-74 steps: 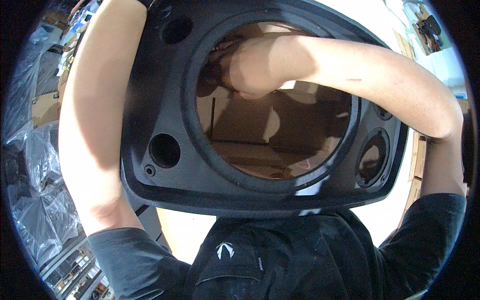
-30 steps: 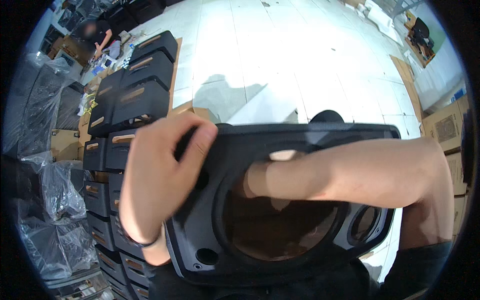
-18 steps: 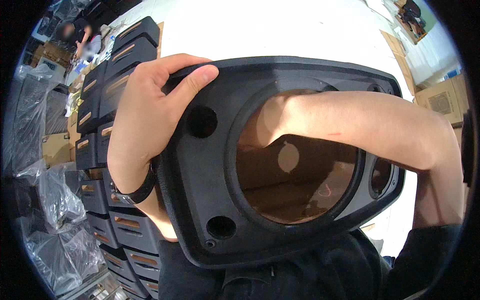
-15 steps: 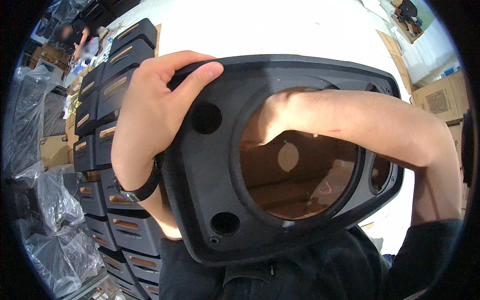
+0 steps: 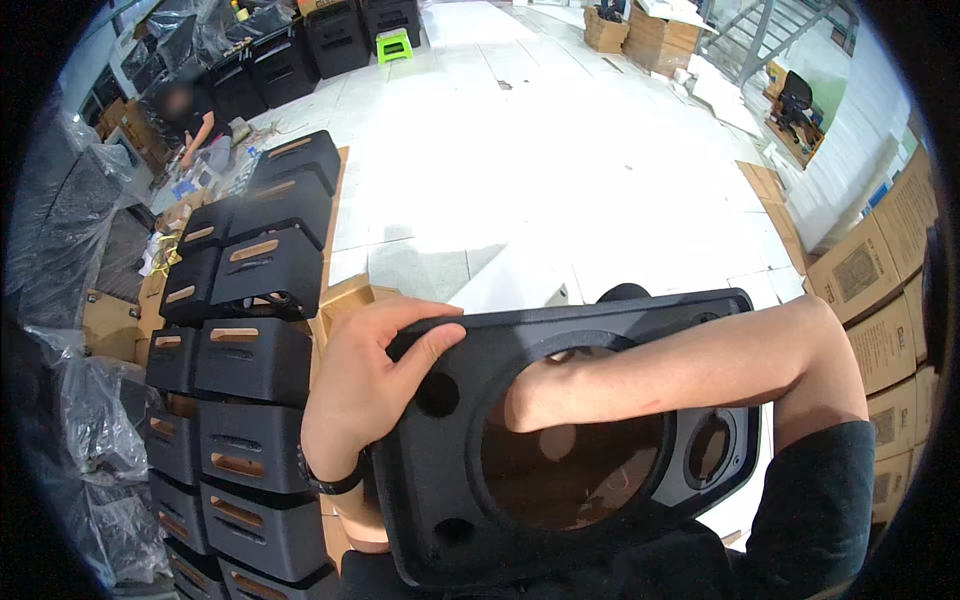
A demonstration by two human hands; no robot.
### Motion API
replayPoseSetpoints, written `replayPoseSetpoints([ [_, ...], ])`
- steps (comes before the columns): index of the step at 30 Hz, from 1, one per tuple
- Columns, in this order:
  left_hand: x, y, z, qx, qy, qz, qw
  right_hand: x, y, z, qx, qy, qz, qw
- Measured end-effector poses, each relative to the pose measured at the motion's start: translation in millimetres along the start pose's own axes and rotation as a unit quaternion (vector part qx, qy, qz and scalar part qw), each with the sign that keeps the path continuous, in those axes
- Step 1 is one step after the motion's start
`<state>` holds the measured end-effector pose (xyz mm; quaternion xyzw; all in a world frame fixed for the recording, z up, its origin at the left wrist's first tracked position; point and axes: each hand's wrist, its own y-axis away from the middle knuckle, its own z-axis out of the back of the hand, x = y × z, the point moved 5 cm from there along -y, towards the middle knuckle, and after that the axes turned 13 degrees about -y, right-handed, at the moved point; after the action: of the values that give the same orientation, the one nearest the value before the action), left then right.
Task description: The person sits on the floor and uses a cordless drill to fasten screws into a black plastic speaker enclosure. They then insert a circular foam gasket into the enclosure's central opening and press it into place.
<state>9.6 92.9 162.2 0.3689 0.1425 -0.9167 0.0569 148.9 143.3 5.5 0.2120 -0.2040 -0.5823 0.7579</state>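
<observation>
Before my body I hold a black speaker cabinet [image 5: 420, 490], tilted, its front side facing me. A large round opening shows the brown wood interior, and smaller round holes sit near its ends. My left hand [image 5: 375, 375] is closed on the cabinet's far left corner, thumb on the front face and fingers over the edge. My right hand [image 5: 540, 393] reaches through the large opening. Its fingers are hidden inside the cabinet, so what they touch does not show.
Rows of similar black cabinets [image 5: 255, 360] stand on the left, beside plastic-wrapped goods [image 5: 85, 400]. Printed cardboard boxes [image 5: 855, 275] are stacked at the right. Another person [image 5: 200, 125] sits at the far left, near a green stool [image 5: 394, 45]. White floor tiles [image 5: 560, 130] stretch ahead.
My view has lifted to show more of the floor and room. The cabinet and both hands now appear lower in it. My left hand keeps its grip, and my right hand remains inside the opening.
</observation>
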Motion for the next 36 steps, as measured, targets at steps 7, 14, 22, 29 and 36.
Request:
replayPoseSetpoints([
  [7, 16, 14, 6, 0.052, 0.167, 0.078, 0.981, 11, 12, 25, -0.15, -0.128, -0.035, 0.98],
  [14, 73, 3, -49, 0.097, 0.54, 0.148, 0.823, 13, -4, 9, -0.154, -0.153, -0.016, 0.976],
  [22, 35, -6, -30, 0.128, 0.44, 0.427, 0.779, 14, -2, 28, -0.164, -0.04, 0.04, 0.985],
  [29, 111, -24, -80, 0.254, 0.417, 0.308, 0.816, -4, 23, 35, -0.085, -0.218, -0.044, 0.971],
  [36, 85, -2, -57, 0.093, 0.445, 0.505, 0.734, -9, -3, 27, -0.108, -0.387, -0.104, 0.91],
])
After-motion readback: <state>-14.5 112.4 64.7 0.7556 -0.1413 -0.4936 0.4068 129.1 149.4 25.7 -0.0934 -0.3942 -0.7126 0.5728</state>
